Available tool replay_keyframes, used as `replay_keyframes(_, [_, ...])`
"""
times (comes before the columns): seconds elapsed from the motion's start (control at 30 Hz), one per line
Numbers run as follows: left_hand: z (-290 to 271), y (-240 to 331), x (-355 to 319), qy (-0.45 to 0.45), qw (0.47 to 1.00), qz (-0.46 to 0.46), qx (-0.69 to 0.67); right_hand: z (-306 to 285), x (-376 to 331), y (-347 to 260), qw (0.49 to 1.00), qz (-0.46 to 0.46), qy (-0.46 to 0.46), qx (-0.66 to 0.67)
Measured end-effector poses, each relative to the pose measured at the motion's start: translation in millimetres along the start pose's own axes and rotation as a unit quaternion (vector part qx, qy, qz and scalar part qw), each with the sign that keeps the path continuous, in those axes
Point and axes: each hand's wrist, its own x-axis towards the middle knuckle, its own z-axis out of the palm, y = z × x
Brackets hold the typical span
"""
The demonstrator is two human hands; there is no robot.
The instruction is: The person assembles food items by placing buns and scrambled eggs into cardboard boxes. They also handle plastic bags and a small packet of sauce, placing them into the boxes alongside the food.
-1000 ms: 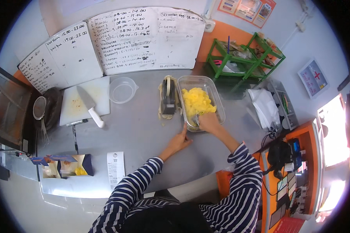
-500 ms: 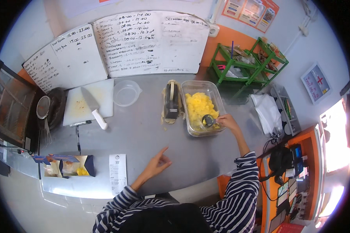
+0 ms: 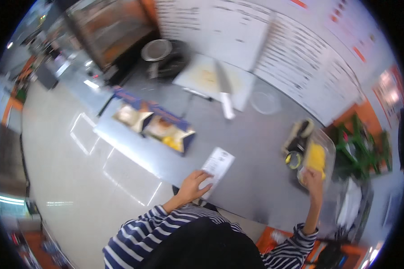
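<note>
My right hand (image 3: 313, 178) is closed round the handle of a scoop, beside the clear tub (image 3: 328, 144) of soft yellow food (image 3: 315, 158). The round, dark scoop head (image 3: 294, 159) sticks out left of the tub, with some yellow in it. My left hand (image 3: 195, 186) has its thumb apart from bent fingers, at the left edge of a white receipt (image 3: 218, 165) on the metal table; whether it touches the paper, I cannot tell. Left of the receipt stand two open boxes (image 3: 159, 127) with food inside, yellow food among it. Blur softens the view.
A large knife (image 3: 226, 99) lies across a white cutting board (image 3: 197, 74). Behind are a strainer (image 3: 157, 50) and a dark pan. A clear round lid (image 3: 265, 102) and a black tool (image 3: 299, 136) with a pale handle lie nearer the tub. Green racks (image 3: 357, 143) stand right.
The view has swung left. My left hand has moved to the receipt's edge. My right hand has brought the scoop from inside the tub to its left side.
</note>
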Motion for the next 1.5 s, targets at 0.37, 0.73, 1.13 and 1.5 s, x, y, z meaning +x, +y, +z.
replay_keyframes(0.37, [-88, -125, -14, 0.117, 0.95, -0.011, 0.288, 330, 18, -85, 0.962, -0.184, -0.165, 0.115])
replay_keyframes(0.73, [-82, -121, -32, 0.122, 0.964, -0.053, 0.231, 381, -5, -98, 0.918, -0.394, 0.024, -0.038])
replay_keyframes(1.13, [3, -10, 35, 0.008, 0.983, 0.007, -0.186, 123, -66, 10, 0.877, 0.069, 0.286, 0.38])
replay_keyframes(1.5, [290, 121, 197, -0.262, 0.912, -0.061, -0.308, -62, 11, 142, 0.87, -0.063, 0.112, -0.477])
